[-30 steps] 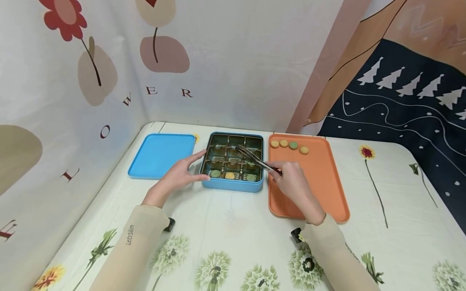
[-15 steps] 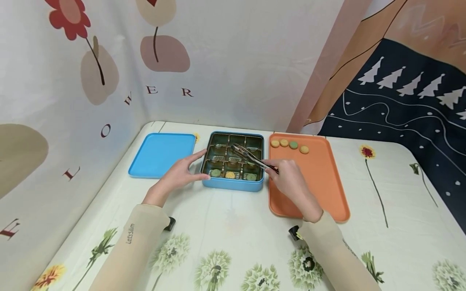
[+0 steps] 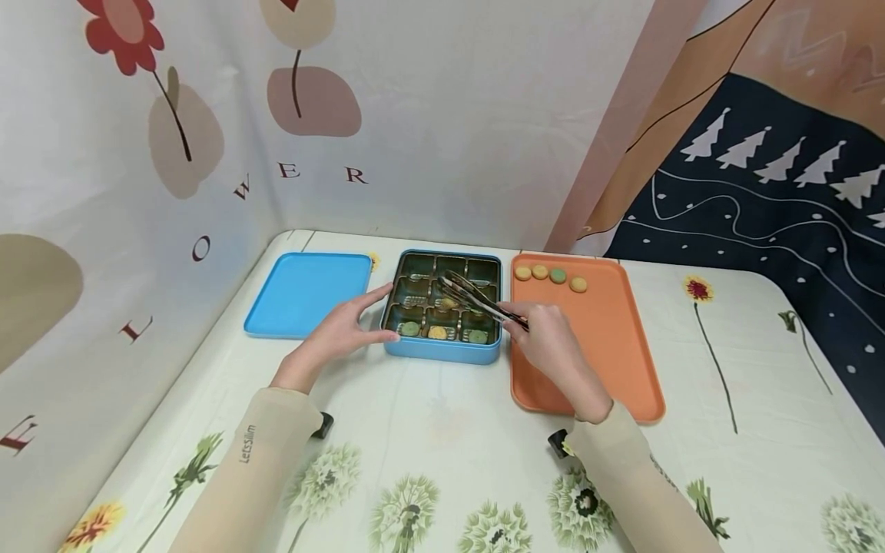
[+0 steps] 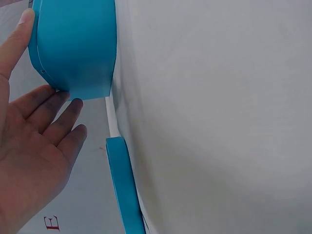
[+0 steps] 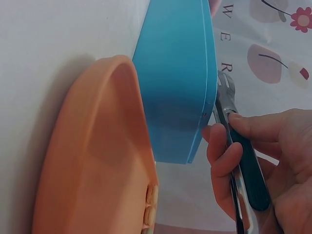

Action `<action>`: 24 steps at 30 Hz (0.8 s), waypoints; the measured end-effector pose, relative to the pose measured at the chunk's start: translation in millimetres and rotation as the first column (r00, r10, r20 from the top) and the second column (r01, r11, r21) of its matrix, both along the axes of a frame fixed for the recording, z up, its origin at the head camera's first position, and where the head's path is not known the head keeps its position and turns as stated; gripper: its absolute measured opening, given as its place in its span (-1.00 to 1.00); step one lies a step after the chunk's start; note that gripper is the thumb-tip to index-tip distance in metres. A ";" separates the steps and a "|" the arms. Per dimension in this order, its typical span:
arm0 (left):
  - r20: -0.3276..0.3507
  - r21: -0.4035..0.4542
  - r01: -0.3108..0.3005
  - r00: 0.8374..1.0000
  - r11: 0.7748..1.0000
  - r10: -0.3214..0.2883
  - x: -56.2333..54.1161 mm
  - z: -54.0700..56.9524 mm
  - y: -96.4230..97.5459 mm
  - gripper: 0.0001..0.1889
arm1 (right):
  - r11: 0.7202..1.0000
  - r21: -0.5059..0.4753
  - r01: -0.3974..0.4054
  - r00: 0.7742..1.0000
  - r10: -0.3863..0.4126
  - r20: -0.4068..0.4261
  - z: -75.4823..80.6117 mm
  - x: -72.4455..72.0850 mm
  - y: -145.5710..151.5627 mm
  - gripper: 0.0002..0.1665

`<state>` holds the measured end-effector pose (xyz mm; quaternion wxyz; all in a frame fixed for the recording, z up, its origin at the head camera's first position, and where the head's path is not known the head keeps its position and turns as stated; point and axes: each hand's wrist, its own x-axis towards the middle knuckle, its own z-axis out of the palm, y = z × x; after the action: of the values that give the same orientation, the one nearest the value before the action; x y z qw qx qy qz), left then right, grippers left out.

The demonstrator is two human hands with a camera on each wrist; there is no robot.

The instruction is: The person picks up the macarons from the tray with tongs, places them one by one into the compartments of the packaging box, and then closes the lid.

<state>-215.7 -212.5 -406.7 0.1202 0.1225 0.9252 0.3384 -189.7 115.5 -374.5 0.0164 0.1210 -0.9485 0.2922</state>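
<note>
My right hand (image 3: pixel 546 334) holds metal tongs (image 3: pixel 477 298) with dark green grips (image 5: pixel 249 170), seen closely in the right wrist view. The tong tips hang over the middle compartment of a blue box (image 3: pixel 441 352), where a yellowish cookie (image 3: pixel 449 303) shows just below them. In the front row lie a green cookie (image 3: pixel 409 329) at left, a yellow cookie (image 3: pixel 437 332) in the middle and another green cookie (image 3: pixel 477 336) at right. My left hand (image 3: pixel 339 330), its fingers extended, touches the left side of the box, thumb at the front rim.
An orange tray (image 3: pixel 588 369) stands right of the box, with a few cookies (image 3: pixel 539 272) along its far edge, one of them green (image 3: pixel 558 275). Left of the box lies a blue lid (image 3: pixel 307 296). A printed fabric wall (image 3: pixel 442 153) rises behind the table.
The tongs have shifted slightly left over the box, and a yellowish cookie now shows in the middle compartment below their tips. My left hand stays at the box's side.
</note>
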 end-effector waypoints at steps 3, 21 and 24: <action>-0.005 -0.003 0.003 1.000 1.000 -0.003 -0.3 -0.3 0.3 0.05 | 1.000 -0.005 -0.010 1.000 0.010 -0.020 -1.3 0.0 1.6 -0.58; 0.012 -0.001 -0.008 1.000 1.000 0.008 -0.4 0.7 1.1 0.05 | 0.998 -0.044 0.045 0.991 -0.050 -0.121 -3.2 -1.5 24.9 -0.54; 0.007 -0.004 -0.006 1.000 1.000 0.006 -0.1 0.9 0.9 0.05 | 0.996 -0.055 0.065 0.990 -0.071 -0.120 -3.8 -1.6 32.1 -0.52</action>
<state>-215.7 -211.6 -405.9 0.1226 0.1183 0.9258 0.3375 -191.2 147.6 -378.3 0.0872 0.1056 -0.9416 0.3077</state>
